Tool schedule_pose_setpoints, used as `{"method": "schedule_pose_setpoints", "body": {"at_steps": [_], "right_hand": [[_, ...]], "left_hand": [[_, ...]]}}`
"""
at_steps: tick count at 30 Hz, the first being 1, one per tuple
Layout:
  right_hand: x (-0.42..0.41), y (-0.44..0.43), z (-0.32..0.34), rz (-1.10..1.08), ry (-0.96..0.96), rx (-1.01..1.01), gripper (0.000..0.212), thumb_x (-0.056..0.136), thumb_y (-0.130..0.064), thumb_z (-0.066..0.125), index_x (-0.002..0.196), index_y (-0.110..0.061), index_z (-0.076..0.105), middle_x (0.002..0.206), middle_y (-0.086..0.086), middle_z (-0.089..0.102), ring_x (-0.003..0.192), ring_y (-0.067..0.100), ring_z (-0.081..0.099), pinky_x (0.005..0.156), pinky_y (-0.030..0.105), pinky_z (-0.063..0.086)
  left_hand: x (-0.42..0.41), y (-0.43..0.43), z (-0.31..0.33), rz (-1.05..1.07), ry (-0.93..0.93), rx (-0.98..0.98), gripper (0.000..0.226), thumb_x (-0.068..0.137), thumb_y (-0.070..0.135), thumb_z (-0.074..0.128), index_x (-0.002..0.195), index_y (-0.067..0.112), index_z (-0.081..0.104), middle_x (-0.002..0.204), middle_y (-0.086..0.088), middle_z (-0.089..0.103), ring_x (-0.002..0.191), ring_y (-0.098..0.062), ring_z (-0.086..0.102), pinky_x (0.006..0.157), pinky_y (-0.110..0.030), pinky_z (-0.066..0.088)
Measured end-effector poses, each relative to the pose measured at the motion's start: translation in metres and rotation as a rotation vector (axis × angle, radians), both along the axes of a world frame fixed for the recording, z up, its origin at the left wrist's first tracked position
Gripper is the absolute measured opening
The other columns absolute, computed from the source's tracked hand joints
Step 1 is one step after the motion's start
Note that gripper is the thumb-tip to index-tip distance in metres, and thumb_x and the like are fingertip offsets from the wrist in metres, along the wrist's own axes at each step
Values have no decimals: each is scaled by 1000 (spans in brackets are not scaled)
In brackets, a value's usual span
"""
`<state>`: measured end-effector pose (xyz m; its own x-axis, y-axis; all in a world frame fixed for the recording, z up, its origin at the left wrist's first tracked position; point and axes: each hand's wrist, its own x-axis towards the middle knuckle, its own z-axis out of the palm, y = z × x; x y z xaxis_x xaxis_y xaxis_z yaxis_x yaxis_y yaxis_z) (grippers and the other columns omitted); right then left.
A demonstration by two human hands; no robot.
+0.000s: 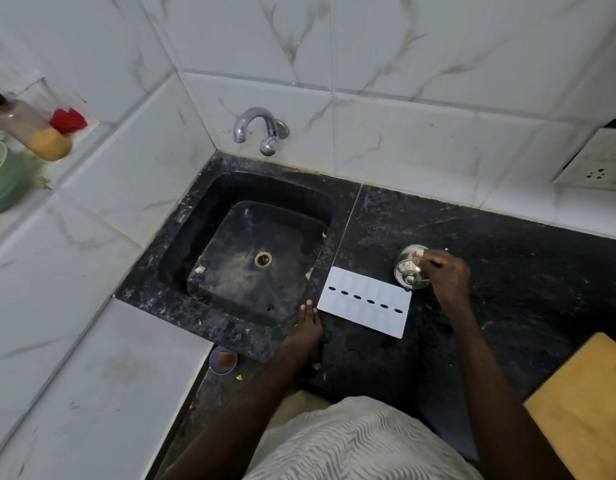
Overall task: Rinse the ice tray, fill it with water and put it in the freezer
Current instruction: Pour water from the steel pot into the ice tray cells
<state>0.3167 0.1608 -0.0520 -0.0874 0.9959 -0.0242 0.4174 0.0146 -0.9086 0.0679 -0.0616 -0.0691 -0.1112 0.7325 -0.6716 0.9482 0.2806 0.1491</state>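
Black speckled stone is being used as the worktop (507, 271), with white marbled tiles behind it. A white ice tray (365, 301) is lying flat on it, apparently bottom side up, just right of the sink's (181, 237) right rim and near the front edge. The left hand (308, 332) is being rested flat on the worktop with straight fingers, holding nothing, between the sink's front right corner and the tray's left end. A small steel container (408, 268) just behind the tray's right end is being gripped at its top by the curled fingers of the right hand (445, 275). A chrome tap (256, 128) is mounted on the wall behind the sink. A wooden board (583, 410) is lying at the worktop's front right corner. A bottle (29, 129) and a green bowl (1, 181) are standing on a tiled ledge at far left.
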Motion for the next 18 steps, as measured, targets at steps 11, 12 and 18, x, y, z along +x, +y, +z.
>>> {"method": "schedule_pose_setpoints", "body": {"at_steps": [11,12,18], "right_hand": [[-12,5,8,-138,102,-77,21,78,-10,86,98,-5,81,92,7,78,71,0,66,74,23,54],[-13,6,8,-137,113,-83,21,78,-10,86,98,-5,81,92,7,78,73,5,68,76,28,55],[-23,3,11,-82,139,-84,22,79,-11,87,99,-7,81,96,4,78,84,18,72,79,32,58]], "left_hand": [[0,-3,-10,-20,19,22,141,68,17,94,157,-10,-11,166,-28,-21,157,-42,-12,126,-55,21],[0,-3,-10,-26,27,28,140,68,18,94,158,-10,-10,166,-28,-21,157,-42,-11,126,-55,22],[-1,-2,-11,-30,36,25,139,70,21,93,158,-10,-10,166,-28,-20,157,-42,-11,126,-55,23]]}}
